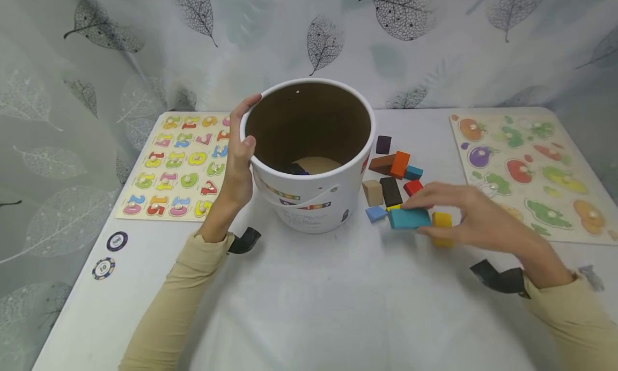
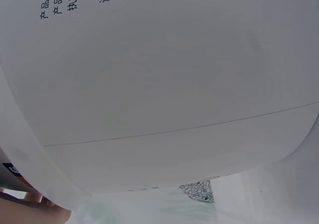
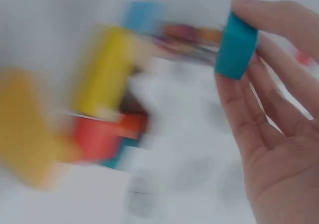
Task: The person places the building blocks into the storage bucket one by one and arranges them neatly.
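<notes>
A white bucket (image 1: 314,199) stands on the table with its mouth tilted toward the head view. My left hand (image 1: 240,164) grips its left rim, with the thumb at the rim's edge; only a bit of that hand (image 2: 32,211) shows in the left wrist view. Something dark lies on the bucket's floor, too shaded to tell. My right hand (image 1: 463,213) pinches a teal block (image 1: 409,219) between thumb and fingers, just right of the bucket. Beneath and around it lie a yellow block (image 1: 442,237), a light blue block (image 1: 376,214) and a red block (image 1: 413,187).
Farther back are an orange block (image 1: 399,164), a black block (image 1: 391,191) and a beige block (image 1: 373,193). A number puzzle board (image 1: 145,199) lies left, a vegetable puzzle board (image 1: 487,162) right. Two poker chips (image 1: 117,241) sit near the left edge. A leaf-patterned curtain (image 1: 270,38) hangs behind.
</notes>
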Demonstrator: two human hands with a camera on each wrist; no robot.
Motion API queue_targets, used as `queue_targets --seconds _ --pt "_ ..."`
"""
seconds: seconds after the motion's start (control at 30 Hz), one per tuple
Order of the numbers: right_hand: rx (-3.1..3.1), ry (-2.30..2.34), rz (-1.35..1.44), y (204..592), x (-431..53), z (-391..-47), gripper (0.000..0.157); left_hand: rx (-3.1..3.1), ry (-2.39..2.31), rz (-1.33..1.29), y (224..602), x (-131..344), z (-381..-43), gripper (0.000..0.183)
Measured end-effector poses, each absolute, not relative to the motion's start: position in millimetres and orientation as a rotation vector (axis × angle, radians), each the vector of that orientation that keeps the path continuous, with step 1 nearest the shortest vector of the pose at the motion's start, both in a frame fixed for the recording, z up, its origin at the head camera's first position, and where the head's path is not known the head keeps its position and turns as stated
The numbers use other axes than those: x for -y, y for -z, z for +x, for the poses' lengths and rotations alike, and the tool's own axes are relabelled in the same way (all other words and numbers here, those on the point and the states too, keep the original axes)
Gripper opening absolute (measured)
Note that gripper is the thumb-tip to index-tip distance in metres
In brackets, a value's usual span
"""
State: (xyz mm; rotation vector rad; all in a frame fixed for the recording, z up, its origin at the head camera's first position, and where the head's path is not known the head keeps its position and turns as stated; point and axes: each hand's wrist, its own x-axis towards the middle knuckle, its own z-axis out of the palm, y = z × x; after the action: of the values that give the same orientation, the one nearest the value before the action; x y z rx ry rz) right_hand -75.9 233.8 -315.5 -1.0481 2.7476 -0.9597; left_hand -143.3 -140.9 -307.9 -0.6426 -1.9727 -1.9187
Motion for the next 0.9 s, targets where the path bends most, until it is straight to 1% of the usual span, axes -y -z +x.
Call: queue_targets --seconds 0.13,0.2,0.27,0.37,0.43,0.6,0.73,0.9 --pt "-2.849 1.085 -1.246 265 -232 -92 0.066 1.984 1.909 -0.633 307 141 -143 0.089" --pt "-2.839 1.184 -1.331 240 -226 -100 0.066 1.989 1.906 -0.635 308 141 -143 0.089" --pt "-2.860 1.208 -1.355 220 -214 -108 0.066 1.985 1.908 -0.644 308 141 -143 0.089" --pt "-2.883 1.183 -1.409 201 -190 -121 0.066 1.976 1.918 -0.656 309 141 -145 0.089" --pt "-2.877 1.178 -1.432 194 -171 -130 0.064 1.970 1.925 -0.658 309 142 -145 0.089" --pt "-2.685 1.392 -1.476 193 -137 -148 0.055 1.966 1.929 -0.655 310 142 -146 0.089" --pt "-2.688 1.402 -1.424 197 -132 -153 0.051 1.976 1.929 -0.653 309 140 -146 0.093" --pt "-2.693 1.381 -1.386 203 -133 -155 0.051 1.991 1.920 -0.629 309 142 -145 0.096"
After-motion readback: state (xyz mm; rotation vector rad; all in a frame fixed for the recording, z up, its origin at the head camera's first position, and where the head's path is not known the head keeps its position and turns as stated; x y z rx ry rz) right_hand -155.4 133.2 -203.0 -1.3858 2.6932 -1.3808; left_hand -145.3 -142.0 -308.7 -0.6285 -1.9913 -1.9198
